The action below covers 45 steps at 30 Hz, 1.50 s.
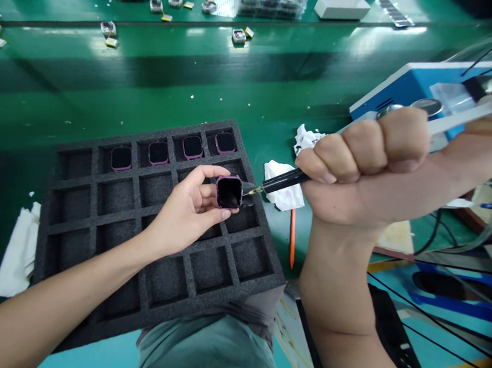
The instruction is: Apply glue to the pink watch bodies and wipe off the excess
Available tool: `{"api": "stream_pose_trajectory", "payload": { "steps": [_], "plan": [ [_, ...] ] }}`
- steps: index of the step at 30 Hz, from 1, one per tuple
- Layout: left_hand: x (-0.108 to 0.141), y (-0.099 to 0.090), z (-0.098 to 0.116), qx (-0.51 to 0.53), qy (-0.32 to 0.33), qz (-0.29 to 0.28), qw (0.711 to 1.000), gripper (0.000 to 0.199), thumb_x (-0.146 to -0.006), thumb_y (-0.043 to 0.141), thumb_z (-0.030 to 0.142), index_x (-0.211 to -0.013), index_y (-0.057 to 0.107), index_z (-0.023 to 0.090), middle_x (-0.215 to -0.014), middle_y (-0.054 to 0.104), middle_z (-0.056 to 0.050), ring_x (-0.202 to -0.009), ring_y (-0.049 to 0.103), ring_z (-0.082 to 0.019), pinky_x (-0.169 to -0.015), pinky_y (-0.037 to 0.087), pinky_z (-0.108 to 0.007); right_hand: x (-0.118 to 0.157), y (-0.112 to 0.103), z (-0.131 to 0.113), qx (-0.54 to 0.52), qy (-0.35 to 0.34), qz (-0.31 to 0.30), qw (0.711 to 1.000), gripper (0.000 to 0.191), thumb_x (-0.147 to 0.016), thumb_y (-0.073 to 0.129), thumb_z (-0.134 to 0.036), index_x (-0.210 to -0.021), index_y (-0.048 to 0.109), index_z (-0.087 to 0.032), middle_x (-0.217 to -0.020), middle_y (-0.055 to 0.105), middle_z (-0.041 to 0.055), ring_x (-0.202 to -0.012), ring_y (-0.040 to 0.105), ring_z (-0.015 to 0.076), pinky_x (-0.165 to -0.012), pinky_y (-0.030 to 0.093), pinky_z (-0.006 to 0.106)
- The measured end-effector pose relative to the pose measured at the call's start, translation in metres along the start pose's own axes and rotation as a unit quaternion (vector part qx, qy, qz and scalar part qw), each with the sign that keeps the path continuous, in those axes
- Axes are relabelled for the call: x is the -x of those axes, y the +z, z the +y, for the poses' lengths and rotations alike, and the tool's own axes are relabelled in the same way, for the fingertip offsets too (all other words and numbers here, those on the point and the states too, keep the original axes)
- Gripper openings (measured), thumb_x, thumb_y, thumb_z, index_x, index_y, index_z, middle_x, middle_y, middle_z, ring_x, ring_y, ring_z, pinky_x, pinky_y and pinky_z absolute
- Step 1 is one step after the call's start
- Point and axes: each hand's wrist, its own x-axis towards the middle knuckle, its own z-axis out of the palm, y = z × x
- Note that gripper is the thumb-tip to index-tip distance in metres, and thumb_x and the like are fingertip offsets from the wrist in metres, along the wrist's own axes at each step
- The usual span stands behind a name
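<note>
in the head view, the left hand (pixel 190 211) grasped a purple-framed watch (pixel 229 193) by its edges, above the right part of the foam tray (pixel 265 271) on the bench (pixel 152 89). the right hand (pixel 355 174) was clenched round a black-barrelled tool (pixel 285 181), its thin tip beside the frame; touching or not, i could not tell. fingers off the screen, a steady left grip and light tip pressure seemed wisest against scratches.
</note>
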Motion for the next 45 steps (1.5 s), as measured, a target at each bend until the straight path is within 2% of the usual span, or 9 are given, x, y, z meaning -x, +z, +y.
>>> {"api": "stream_pose_trajectory", "payload": {
  "steps": [5, 11, 19, 25, 30, 34, 38, 41, 45],
  "plan": [
    [-0.001, 0.001, 0.001, 0.006, -0.001, 0.004, 1.000, 0.052, -0.078, 0.076, 0.001, -0.120, 0.051, 0.019, -0.094, 0.077, -0.002, -0.088, 0.077, -0.015, -0.084, 0.057, -0.028, 0.002, 0.004, -0.003, -0.025, 0.013, -0.019, 0.999, 0.065, -0.085, 0.064, -0.059, -0.052, 0.023, -0.021, -0.050, 0.007, -0.0049, -0.041, 0.018, 0.0100, -0.046, 0.030, 0.028],
    [0.000, 0.001, 0.002, 0.005, -0.002, 0.004, 1.000, 0.052, -0.078, 0.078, 0.002, -0.120, 0.052, 0.019, -0.093, 0.077, -0.002, -0.089, 0.077, -0.017, -0.084, 0.058, -0.030, 0.010, -0.001, -0.005, 0.003, 0.050, 0.070, 0.996, 0.069, -0.077, 0.070, -0.068, -0.054, 0.025, -0.022, -0.052, 0.007, -0.0037, -0.046, 0.019, 0.0120, -0.049, 0.031, 0.030],
    [0.000, 0.000, 0.000, 0.005, -0.004, 0.005, 1.000, 0.054, -0.078, 0.077, 0.001, -0.121, 0.051, 0.020, -0.095, 0.078, -0.002, -0.089, 0.078, -0.016, -0.082, 0.058, -0.027, 0.009, -0.004, -0.004, -0.048, 0.052, 0.030, 0.997, 0.068, -0.079, 0.066, -0.071, -0.054, 0.026, -0.022, -0.052, 0.011, -0.0037, -0.046, 0.021, 0.0121, -0.049, 0.031, 0.030],
    [0.000, 0.001, 0.000, 0.006, -0.004, 0.006, 1.000, 0.053, -0.078, 0.077, 0.001, -0.121, 0.052, 0.020, -0.094, 0.078, -0.002, -0.088, 0.078, -0.016, -0.082, 0.058, -0.028, 0.015, 0.008, -0.014, -0.025, 0.083, 0.075, 0.993, 0.062, -0.083, 0.068, -0.058, -0.057, 0.026, -0.021, -0.055, 0.015, -0.0028, -0.050, 0.024, 0.0128, -0.052, 0.032, 0.030],
    [-0.001, 0.001, -0.001, 0.005, -0.002, 0.005, 1.000, 0.054, -0.077, 0.078, 0.003, -0.121, 0.051, 0.020, -0.094, 0.077, -0.002, -0.088, 0.078, -0.016, -0.084, 0.058, -0.029, 0.010, 0.010, -0.010, 0.021, 0.054, 0.035, 0.998, 0.064, -0.081, 0.074, -0.061, -0.055, 0.031, -0.021, -0.052, 0.013, -0.0040, -0.047, 0.024, 0.0115, -0.048, 0.033, 0.029],
    [0.000, 0.001, -0.003, -0.024, 0.000, 0.003, 1.000, 0.053, -0.077, 0.078, 0.006, -0.122, 0.051, 0.019, -0.092, 0.077, -0.002, -0.087, 0.077, -0.017, -0.082, 0.057, -0.030, 0.004, 0.031, -0.001, 0.050, -0.002, 0.030, 0.998, 0.069, -0.084, 0.077, -0.054, -0.052, 0.026, -0.020, -0.050, 0.008, -0.0050, -0.043, 0.018, 0.0091, -0.045, 0.030, 0.027],
    [0.001, 0.002, -0.007, -0.056, 0.010, -0.002, 0.998, 0.052, -0.078, 0.076, 0.009, -0.123, 0.051, 0.019, -0.092, 0.077, -0.003, -0.087, 0.076, -0.018, -0.080, 0.054, -0.031, 0.005, 0.054, 0.002, 0.048, 0.019, 0.057, 0.997, 0.073, -0.089, 0.076, -0.035, -0.056, 0.014, -0.017, -0.051, 0.009, -0.0049, -0.046, 0.014, 0.0078, -0.050, 0.027, 0.025],
    [0.001, 0.002, -0.008, -0.060, 0.016, -0.008, 0.998, 0.051, -0.078, 0.075, 0.009, -0.123, 0.051, 0.019, -0.092, 0.076, -0.003, -0.087, 0.075, -0.018, -0.080, 0.054, -0.032, 0.003, 0.048, 0.005, 0.062, -0.001, 0.048, 0.997, 0.075, -0.090, 0.075, -0.044, -0.055, 0.014, -0.018, -0.050, 0.011, -0.0050, -0.045, 0.015, 0.0077, -0.047, 0.027, 0.026],
    [0.001, 0.002, -0.010, -0.067, 0.021, -0.011, 0.997, 0.051, -0.078, 0.074, 0.009, -0.123, 0.051, 0.020, -0.090, 0.075, -0.002, -0.086, 0.074, -0.018, -0.081, 0.054, -0.032, -0.005, 0.023, 0.015, 0.087, -0.077, -0.030, 0.993, 0.081, -0.087, 0.057, -0.078, -0.047, 0.018, -0.020, -0.042, 0.007, -0.0049, -0.034, 0.014, 0.0080, -0.035, 0.025, 0.027]
  ]
}}
